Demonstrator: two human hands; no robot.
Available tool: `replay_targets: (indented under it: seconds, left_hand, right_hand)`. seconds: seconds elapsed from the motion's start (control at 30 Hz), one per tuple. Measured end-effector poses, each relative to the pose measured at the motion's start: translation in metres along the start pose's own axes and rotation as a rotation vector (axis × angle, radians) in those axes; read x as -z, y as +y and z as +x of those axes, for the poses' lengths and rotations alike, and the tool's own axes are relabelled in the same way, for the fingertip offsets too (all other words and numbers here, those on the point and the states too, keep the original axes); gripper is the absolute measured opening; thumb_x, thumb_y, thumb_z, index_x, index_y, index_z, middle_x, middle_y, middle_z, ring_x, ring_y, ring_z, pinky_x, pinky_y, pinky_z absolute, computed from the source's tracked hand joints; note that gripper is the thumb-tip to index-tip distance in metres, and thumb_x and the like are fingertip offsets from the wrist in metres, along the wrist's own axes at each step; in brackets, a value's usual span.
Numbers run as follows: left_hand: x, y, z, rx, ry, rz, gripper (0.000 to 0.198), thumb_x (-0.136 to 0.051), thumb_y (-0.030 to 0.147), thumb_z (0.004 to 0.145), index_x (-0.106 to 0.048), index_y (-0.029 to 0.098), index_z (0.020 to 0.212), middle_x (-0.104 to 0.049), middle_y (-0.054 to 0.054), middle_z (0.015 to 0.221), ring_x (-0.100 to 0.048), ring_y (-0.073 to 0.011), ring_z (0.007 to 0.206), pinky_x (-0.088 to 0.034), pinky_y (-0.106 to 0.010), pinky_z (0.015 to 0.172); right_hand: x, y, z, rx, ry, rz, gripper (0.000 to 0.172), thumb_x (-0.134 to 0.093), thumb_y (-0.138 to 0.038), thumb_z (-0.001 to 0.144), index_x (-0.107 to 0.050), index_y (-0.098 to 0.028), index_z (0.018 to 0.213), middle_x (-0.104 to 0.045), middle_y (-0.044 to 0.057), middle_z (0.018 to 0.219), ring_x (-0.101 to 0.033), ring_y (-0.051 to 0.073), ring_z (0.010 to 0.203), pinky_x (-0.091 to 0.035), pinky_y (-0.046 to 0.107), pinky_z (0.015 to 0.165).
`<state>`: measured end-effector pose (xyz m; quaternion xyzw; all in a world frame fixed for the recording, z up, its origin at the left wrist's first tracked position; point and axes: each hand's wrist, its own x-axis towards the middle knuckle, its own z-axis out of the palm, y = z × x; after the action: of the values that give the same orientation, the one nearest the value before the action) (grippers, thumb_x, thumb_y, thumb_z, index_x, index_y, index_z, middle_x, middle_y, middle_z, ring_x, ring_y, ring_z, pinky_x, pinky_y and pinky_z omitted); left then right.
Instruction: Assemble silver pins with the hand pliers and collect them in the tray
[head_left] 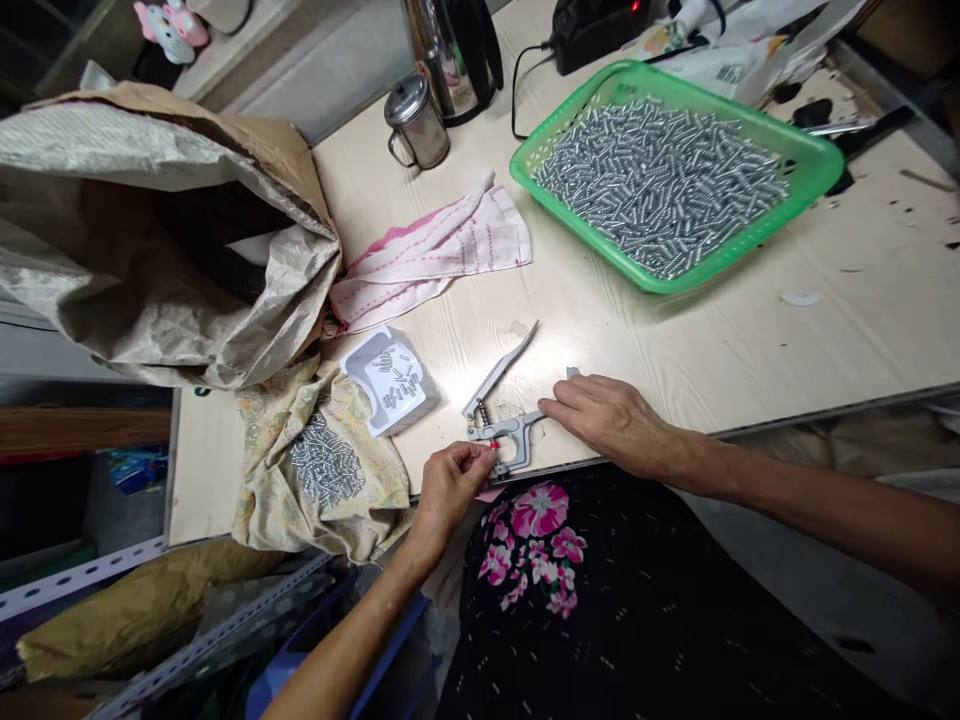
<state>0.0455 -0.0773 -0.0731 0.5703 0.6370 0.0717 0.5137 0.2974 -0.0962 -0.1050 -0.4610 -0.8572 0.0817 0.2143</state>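
A grey plier-like hand tool (514,428) with a small dark spring and a red part lies at the table's front edge, its upper lever raised. My left hand (454,490) pinches thumb and finger together beside the red part; what they hold is too small to make out. My right hand (611,420) has its fingers closed at the end of the tool's lower handle. Left of the tool stands a small grey-and-white box (394,380) with a few small metal springs on top. A heap of similar springs (326,460) rests on a yellowish patterned cloth (270,480).
A green basket (667,285) full of silvery springs stands at the back right. A pink-and-white towel (442,250) lies behind the box. A large open paper sack (300,170) is on the left. A lidded metal mug (420,130) and a kettle (454,60) stand at the back.
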Motion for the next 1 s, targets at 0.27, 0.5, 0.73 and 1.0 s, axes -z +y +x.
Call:
replay_targets:
  seconds: [0.27, 0.5, 0.73, 1.0]
  left_hand:
    - [-0.011, -0.002, -0.019, -0.467, 0.259, 0.252, 0.017, -0.06, 0.031, 0.093, -0.071, 0.019, 0.087, -0.072, -0.007, 0.087, -0.066, -0.019, 0.081, -0.055, -0.03, 0.073]
    - [-0.044, -0.01, -0.032, -1.055, 0.27, 0.515, 0.02, -0.058, 0.008, 0.092, -0.063, 0.015, 0.11, -0.071, -0.016, 0.115, -0.066, -0.0251, 0.112, -0.059, -0.04, 0.095]
    - [-0.042, -0.01, -0.032, -1.004, 0.221, 0.429, 0.018, -0.058, 0.009, 0.092, -0.065, 0.016, 0.107, -0.071, -0.015, 0.114, -0.067, -0.0239, 0.111, -0.058, -0.039, 0.097]
    - [-0.015, 0.003, -0.02, -0.187, 0.265, -0.119, 0.023, -0.066, 0.038, 0.088, -0.073, 0.017, 0.079, -0.066, -0.004, 0.082, -0.064, -0.0159, 0.076, -0.052, -0.026, 0.069]
  right_hand:
    - [0.017, 0.015, 0.034, -0.03, -0.11, -0.058, 0.019, -0.043, -0.016, 0.099, -0.061, -0.021, 0.105, -0.059, 0.008, 0.108, -0.049, 0.021, 0.09, -0.033, 0.034, 0.073]
    - [-0.005, 0.035, 0.081, 0.108, -0.178, -0.181, 0.022, -0.04, -0.008, 0.097, -0.06, -0.018, 0.095, -0.06, 0.007, 0.095, -0.048, 0.021, 0.085, -0.032, 0.033, 0.069]
    - [0.0, 0.057, 0.11, 0.153, -0.259, -0.052, 0.021, -0.042, -0.014, 0.099, -0.058, -0.018, 0.087, -0.059, 0.006, 0.091, -0.048, 0.018, 0.079, -0.034, 0.032, 0.067]
    - [0.021, 0.038, 0.042, 0.169, -0.252, 0.119, 0.026, -0.053, -0.041, 0.098, -0.06, -0.017, 0.098, -0.058, 0.007, 0.097, -0.05, 0.02, 0.086, -0.035, 0.033, 0.074]
